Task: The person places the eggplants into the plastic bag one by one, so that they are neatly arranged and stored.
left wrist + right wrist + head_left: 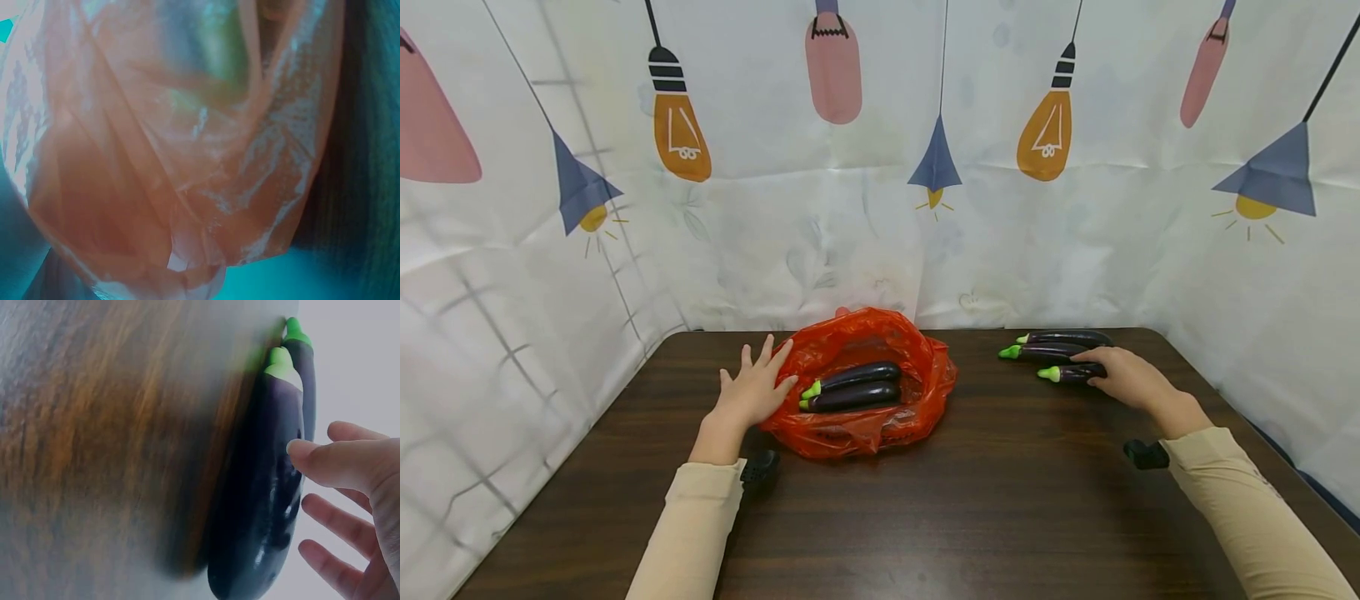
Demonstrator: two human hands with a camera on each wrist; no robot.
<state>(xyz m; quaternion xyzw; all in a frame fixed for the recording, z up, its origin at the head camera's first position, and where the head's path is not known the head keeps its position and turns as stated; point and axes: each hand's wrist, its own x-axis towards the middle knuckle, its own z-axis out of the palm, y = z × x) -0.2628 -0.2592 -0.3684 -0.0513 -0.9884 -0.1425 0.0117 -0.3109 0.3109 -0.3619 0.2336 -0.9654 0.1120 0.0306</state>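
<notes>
Five eggplants (857,395): two lie side by side inside the red bag (850,437); three lie on the surface (925,533) at the right, green stems (1048,375) to the left.
Bag: thin plastic, mouth gaping, set left of centre toward the far edge.
Left hand (752,392): grip wide, fingers spread at the bag's left rim; the left wrist view is blurred, so firm contact is hard to tell.
Right hand (1123,379): grip loose and fairly wide, thumb against the nearest eggplant (1071,374) of the three, other fingers loosely parted.
Surface: dark brown wood grain, a soft sheen near the front.
Wall covering (1015,267): white, creased, on three sides, printed with blue lamps (936,158), orange bulbs (679,137) and pink hanging shapes (833,75); grey lattice lines at left.
Sleeves (688,525): beige, a black device (1147,454) by each wrist.
</notes>
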